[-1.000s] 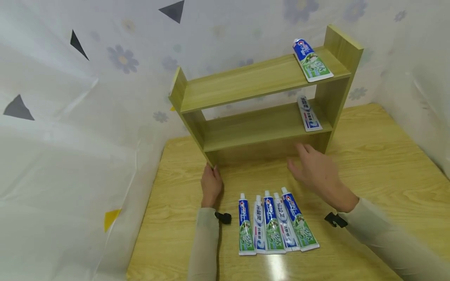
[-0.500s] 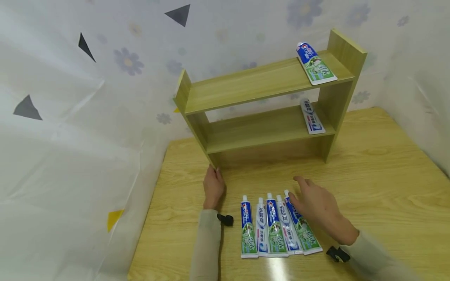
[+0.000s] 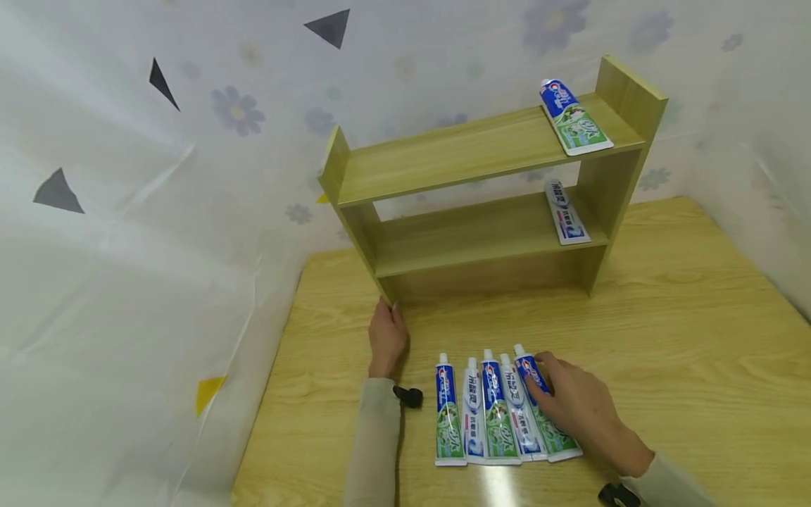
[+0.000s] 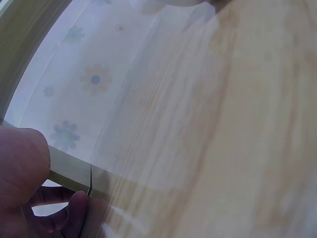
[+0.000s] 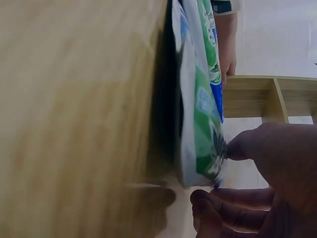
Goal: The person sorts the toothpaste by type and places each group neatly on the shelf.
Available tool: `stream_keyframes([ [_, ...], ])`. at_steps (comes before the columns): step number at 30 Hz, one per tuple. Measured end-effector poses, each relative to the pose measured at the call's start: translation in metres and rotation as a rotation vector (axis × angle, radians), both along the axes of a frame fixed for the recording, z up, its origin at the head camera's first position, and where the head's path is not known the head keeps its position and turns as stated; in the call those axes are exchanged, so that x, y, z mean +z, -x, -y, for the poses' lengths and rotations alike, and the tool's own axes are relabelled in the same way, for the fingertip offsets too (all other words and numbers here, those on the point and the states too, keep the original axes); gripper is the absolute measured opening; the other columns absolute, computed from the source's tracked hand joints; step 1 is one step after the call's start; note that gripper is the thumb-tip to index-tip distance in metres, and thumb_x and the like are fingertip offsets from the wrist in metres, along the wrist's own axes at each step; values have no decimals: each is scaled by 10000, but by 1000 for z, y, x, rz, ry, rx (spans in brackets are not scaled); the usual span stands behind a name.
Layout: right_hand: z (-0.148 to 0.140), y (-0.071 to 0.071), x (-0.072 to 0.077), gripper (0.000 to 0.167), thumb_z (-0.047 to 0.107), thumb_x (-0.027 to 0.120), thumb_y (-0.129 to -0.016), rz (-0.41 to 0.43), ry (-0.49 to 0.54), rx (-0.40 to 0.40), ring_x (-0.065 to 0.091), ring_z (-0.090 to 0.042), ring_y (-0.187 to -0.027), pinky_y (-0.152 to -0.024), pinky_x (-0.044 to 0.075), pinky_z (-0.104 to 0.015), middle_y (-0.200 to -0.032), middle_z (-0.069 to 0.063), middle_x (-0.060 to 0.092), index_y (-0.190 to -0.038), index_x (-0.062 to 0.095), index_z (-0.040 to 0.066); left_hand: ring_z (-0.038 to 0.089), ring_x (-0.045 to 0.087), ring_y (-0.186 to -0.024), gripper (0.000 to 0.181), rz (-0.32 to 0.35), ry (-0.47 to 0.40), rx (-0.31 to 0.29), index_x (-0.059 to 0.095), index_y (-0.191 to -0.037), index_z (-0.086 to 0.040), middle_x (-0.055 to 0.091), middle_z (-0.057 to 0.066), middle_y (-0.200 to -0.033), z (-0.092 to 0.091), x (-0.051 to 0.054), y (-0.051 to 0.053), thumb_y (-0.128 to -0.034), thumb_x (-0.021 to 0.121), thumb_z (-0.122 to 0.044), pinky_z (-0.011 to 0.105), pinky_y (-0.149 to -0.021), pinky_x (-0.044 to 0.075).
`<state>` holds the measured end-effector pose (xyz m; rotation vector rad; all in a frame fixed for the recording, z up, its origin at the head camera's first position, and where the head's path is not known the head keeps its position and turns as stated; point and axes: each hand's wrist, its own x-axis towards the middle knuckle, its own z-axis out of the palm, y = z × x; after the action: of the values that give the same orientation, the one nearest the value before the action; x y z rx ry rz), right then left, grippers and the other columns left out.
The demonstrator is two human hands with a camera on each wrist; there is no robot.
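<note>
My left hand (image 3: 388,338) holds the lower left corner of a two-level wooden shelf (image 3: 437,158). In the left wrist view, the thumb and fingers of that hand (image 4: 25,168) bend round the board's edge. My right hand (image 3: 581,400) is at the rightmost blue-and-green toothpaste tube (image 3: 527,366), pinching it between thumb and fingers while it lies on the table. The right wrist view has the thumb against the printed face of this tube (image 5: 205,129) and the fingertips by its side edge. To its left, touching side by side, lie white tubes (image 3: 521,415) and more blue-and-green ones (image 3: 446,415).
One blue-and-green tube (image 3: 576,123) lies on the shelf's upper board at the right. Below it, a white tube (image 3: 566,215) lies on the lower board. The wooden table (image 3: 690,352) meets a flower-patterned wall covering (image 3: 253,169) behind and at the sides.
My right hand has come down from beneath the shelf's right side toward the front and now pinches the rightmost tube. My left hand keeps its hold on the shelf corner.
</note>
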<state>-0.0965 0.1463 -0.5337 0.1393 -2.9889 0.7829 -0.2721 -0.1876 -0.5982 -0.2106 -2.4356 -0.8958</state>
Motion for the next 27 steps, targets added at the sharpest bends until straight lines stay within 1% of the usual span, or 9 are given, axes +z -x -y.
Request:
stream_keyframes([
  [2,0,-4,-2,519,353,782,-997,28,4,-6,503,-135,-622,-510,331,-309,-762,0,628,-1361,667,2,433,672,-797,272,14,0,3,590,-1109,8,650,212,-907,-4,10,-7,-1174,457,-220,602,-689,512],
  [4,0,-7,-4,564,383,784,-996,51,10,-7,509,-134,-624,-508,337,-308,-767,3,624,-1389,651,0,426,663,-773,268,8,-2,15,593,-1114,4,647,209,-896,-4,7,-5,-1175,452,-217,609,-671,497],
  [5,-1,-8,-5,584,396,783,-996,60,11,-5,516,-129,-632,-509,343,-304,-798,-3,649,-1400,642,-2,442,670,-789,268,20,-13,7,598,-1121,16,654,221,-906,-4,10,-7,-1172,457,-206,625,-683,505],
  [8,0,-10,-7,616,408,775,-1000,94,19,-5,530,-124,-623,-497,355,-301,-845,-39,696,-1420,619,-14,447,686,-812,316,22,-11,17,595,-1122,-14,662,203,-915,-1,-3,-1,-1187,424,-272,602,-689,523],
  [9,0,-10,-7,622,412,769,-1003,106,20,-4,533,-122,-623,-496,357,-300,-858,-46,705,-1423,613,-19,439,695,-821,318,20,-8,19,598,-1124,-29,669,191,-920,2,-10,2,-1187,426,-290,594,-695,530],
  [13,1,-10,-8,622,412,755,-1011,139,19,0,544,-123,-624,-497,362,-299,-879,-63,718,-1418,611,-37,449,738,-909,311,68,13,31,617,-1187,-53,709,185,-991,8,-26,10,-1185,441,-309,591,-763,566],
  [16,2,-9,-8,614,404,747,-1014,141,16,4,569,-133,-641,-511,395,-304,-903,-103,738,-1397,620,-59,446,745,-920,282,75,26,43,621,-1201,-50,717,186,-1005,10,-29,12,-1178,465,-284,583,-778,571],
  [20,1,-7,-8,602,371,741,-1012,131,26,9,592,-138,-650,-528,441,-303,-921,-143,752,-1363,623,-103,424,733,-867,281,40,45,39,604,-1135,-53,693,172,-954,9,-31,15,-1182,457,-288,566,-738,562],
  [27,-2,-3,-7,587,320,712,-1019,154,86,3,542,-123,-576,-484,416,-294,-795,-59,668,-1369,583,-133,397,701,-778,325,15,67,19,580,-1069,-55,654,154,-888,9,-29,20,-1190,423,-314,539,-675,546],
])
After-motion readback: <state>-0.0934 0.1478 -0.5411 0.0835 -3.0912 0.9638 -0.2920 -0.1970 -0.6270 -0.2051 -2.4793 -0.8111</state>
